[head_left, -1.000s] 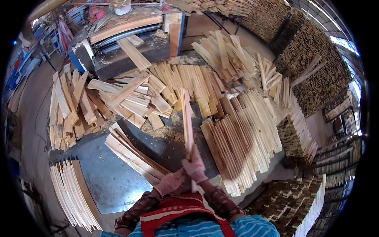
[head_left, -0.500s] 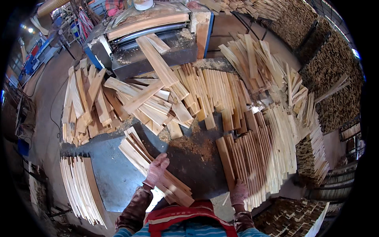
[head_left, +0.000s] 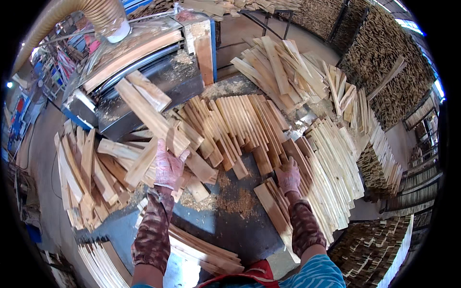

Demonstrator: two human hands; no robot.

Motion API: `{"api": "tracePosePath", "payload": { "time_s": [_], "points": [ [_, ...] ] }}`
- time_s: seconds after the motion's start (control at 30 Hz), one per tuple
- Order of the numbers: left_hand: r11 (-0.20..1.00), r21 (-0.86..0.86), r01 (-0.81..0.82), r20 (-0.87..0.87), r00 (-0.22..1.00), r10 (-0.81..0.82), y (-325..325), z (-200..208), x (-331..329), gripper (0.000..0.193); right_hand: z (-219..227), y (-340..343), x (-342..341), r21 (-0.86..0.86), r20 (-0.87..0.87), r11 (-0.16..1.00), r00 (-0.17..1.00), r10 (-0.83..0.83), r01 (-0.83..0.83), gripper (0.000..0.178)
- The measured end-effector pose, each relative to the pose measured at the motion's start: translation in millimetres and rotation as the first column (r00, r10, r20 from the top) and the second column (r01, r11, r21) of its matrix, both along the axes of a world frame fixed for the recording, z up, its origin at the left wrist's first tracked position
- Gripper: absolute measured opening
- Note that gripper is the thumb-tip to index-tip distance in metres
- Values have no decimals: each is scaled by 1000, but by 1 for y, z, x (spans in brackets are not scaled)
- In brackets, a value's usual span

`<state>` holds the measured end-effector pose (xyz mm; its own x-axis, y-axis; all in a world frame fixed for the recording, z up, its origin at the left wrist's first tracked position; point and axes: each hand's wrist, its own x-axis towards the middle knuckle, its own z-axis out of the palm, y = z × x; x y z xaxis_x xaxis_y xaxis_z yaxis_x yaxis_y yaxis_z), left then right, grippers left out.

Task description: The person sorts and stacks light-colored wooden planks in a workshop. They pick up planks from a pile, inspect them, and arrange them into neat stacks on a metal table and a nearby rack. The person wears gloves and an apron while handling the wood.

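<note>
Wooden slats lie everywhere around the work surface (head_left: 249,235), and the one in hand is a long pale board (head_left: 146,113) that slants from about 10 o'clock down toward the picture's middle, its lower end resting against the left hand (head_left: 168,168). It looks stiff, dry and fairly light for its length, rough-sawn rather than slippery, so a grip near one end would likely let the far end swing; a hold closer to the middle should balance it better. Splintery edges seem likely, which the gloves suit.

Behind it at 11 o'clock stands a grey machine (head_left: 144,81) with a ribbed dust hose (head_left: 103,14) above. A fanned pile of slats (head_left: 240,125) sits at 12 o'clock, and a stack of pale strips (head_left: 336,163) runs along 3 o'clock. Sawdust (head_left: 230,201) is scattered at the centre.

The left forearm reaches up and forward, the gloved fingers curled around the board's end. The right hand (head_left: 289,176), also gloved, rests palm down at 3 o'clock on the strips, fingers pressed together and bent over an edge; whether it pinches one I cannot tell.
</note>
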<state>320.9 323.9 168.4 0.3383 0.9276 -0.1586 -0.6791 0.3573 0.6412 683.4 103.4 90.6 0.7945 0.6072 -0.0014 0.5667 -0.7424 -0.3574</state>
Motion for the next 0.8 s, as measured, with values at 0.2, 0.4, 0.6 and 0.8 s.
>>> {"api": "tracePosePath", "payload": {
  "time_s": [0.2, 0.4, 0.6, 0.8],
  "points": [
    [997, -66, 42, -126, 991, -51, -10, -24, -24, 46, 5, 45, 20, -309, -128, 950, 992, 4, -44, 66],
    [919, -368, 143, -377, 880, -288, -125, -46, -51, 22, -5, 59, 17, -23, -66, 980, 978, 196, -198, 35],
    [912, -401, 83, -457, 845, -278, -168, -38, -54, 19, -41, 100, -12, 58, -69, 932, 930, 361, -358, 28],
    [955, -296, 25, -410, 899, -151, -182, -15, -46, 40, -48, 128, -15, -52, -163, 924, 916, 367, -379, 44]
  ]
}}
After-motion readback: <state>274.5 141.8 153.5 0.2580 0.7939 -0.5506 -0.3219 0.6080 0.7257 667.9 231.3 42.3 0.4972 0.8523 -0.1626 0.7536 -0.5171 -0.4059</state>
